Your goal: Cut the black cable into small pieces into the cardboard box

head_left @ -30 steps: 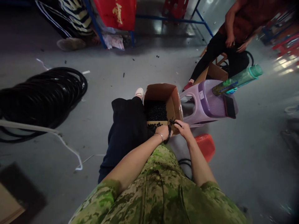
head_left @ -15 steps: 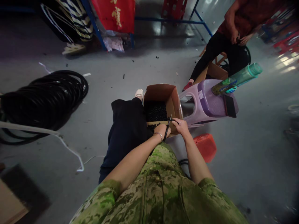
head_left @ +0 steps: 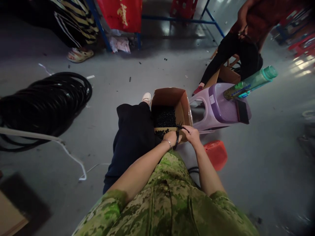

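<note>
My left hand (head_left: 172,137), with a bracelet at its wrist, is closed round the black handles of a pair of scissors (head_left: 177,133). The scissor blades point away from me over the near side of an open cardboard box (head_left: 183,101). My right hand (head_left: 192,133) pinches a thin black rubber strip (head_left: 184,128), whose end lies at the blades. Whether the blades touch it is too small to tell. Many small black pieces (head_left: 165,117) fill the box bottom, and more lie on a cardboard flap beside my left hand.
Right of the box stands a purple stool (head_left: 222,113) bearing a green bottle (head_left: 251,83) and a phone (head_left: 242,112). A red plastic container (head_left: 216,155) is below it. Coiled black hose (head_left: 46,105) lies at left. A co-worker (head_left: 246,46) sits at upper right; another person's legs show at upper left.
The scissors have turned slightly at the black strip, and their blades show less plainly. My hands have barely shifted. The seated co-worker's hands have moved up, and the person at upper left has shifted a foot.
</note>
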The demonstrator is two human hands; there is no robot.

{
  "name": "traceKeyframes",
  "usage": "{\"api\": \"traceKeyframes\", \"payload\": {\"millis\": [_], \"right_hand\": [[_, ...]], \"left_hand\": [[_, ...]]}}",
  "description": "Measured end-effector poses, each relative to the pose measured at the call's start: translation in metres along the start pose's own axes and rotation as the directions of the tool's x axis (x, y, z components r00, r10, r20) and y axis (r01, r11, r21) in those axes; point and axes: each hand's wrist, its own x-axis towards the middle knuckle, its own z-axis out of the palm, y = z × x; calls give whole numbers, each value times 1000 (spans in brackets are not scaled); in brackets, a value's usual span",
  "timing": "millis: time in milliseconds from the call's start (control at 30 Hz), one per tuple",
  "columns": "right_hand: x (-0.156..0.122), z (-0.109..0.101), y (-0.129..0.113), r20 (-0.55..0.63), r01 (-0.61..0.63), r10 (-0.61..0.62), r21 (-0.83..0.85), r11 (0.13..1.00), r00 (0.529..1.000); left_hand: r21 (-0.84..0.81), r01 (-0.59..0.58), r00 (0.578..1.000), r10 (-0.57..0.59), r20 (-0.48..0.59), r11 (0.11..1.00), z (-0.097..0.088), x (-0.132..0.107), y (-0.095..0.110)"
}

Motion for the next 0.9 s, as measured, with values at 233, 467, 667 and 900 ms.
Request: {"api": "traceKeyframes", "payload": {"millis": [233, 467, 667, 900], "right_hand": [[8, -25, -19, 90, 95, -81, -166, 982, 993], [14, -31, -32, 141, 114, -72, -321, 940, 987], [9, -24, -40, 227, 106, -4, -439, 892, 974], [-15, 9, -16, 164, -95, 150, -305, 948, 975]], "left_hand": [[-52, -40, 994, 34, -101, 998, 7, 0, -1], [-10, -18, 996, 17, -85, 1000, 2, -2, 0], [-21, 22, 991, -24, -129, 1000, -7, -3, 1], [15, 37, 999, -37, 25, 999, -6, 1, 3]]}}
